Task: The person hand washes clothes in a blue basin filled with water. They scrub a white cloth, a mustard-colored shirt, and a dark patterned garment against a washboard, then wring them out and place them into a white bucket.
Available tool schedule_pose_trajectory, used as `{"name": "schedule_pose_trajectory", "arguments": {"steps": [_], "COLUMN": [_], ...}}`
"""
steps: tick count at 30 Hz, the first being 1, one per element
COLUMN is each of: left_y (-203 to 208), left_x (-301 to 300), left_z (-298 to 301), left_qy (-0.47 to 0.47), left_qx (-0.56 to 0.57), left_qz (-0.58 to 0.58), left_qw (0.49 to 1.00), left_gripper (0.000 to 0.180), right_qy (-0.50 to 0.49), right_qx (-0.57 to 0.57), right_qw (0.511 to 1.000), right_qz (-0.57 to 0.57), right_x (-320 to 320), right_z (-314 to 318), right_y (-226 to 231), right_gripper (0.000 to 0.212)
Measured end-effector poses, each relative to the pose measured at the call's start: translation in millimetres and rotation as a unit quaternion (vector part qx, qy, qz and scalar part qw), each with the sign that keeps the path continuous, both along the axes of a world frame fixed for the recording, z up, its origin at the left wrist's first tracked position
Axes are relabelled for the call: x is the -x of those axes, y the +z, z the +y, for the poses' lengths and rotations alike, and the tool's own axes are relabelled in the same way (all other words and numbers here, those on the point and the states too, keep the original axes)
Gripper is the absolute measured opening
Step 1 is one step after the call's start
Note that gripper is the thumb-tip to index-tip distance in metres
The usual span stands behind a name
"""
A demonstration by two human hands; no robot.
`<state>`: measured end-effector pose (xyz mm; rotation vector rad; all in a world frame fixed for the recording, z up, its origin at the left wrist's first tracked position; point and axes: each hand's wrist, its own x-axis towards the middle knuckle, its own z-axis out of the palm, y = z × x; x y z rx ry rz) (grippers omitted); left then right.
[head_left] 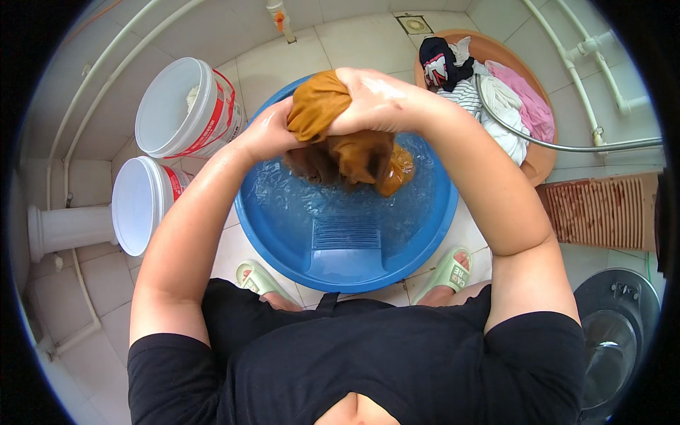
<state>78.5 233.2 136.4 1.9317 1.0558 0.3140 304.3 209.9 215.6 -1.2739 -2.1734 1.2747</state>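
Note:
Bunched between my two hands is a wet mustard-brown garment (319, 106), its exact kind hidden by the folds. My left hand (271, 132) grips it from the left. From the right, my right hand (372, 101) wraps its fingers round the upper part. The lower folds hang into the water of a large blue basin (453, 205), and a shiny wet portion lies at the surface on the right. A ribbed washboard (346, 244) is moulded into the basin's near side, below my hands.
Clothes (501, 92) fill an orange-brown basin (542, 159) at the far right, with a grey shower hose (567, 148) across it. A brown washboard (602, 211) and a dark bucket (620, 297) stand right. Two white buckets, one farther (166, 106) and one nearer (136, 205), lie left.

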Motion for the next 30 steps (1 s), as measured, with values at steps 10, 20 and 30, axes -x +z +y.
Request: {"name": "schedule_pose_trajectory", "arguments": {"steps": [10, 20, 30], "left_y": [-66, -135, -204], "left_x": [2, -7, -6], "left_z": [-32, -23, 14], "left_qy": [-0.159, -0.128, -0.095], "left_qx": [-0.194, -0.062, 0.057], "left_qz": [0.433, 0.465, 0.293], "left_qw": [0.866, 0.874, 0.95], "left_gripper": [0.078, 0.095, 0.084], "right_qy": [0.058, 0.082, 0.03], "right_qx": [-0.234, -0.059, 0.049], "right_qw": [0.93, 0.901, 0.893], "right_qz": [-0.278, -0.421, -0.447], "right_x": [-31, -6, 16], "right_z": [-22, -24, 33], "right_y": [-169, -232, -225], "right_gripper": [0.062, 0.078, 0.083]}}
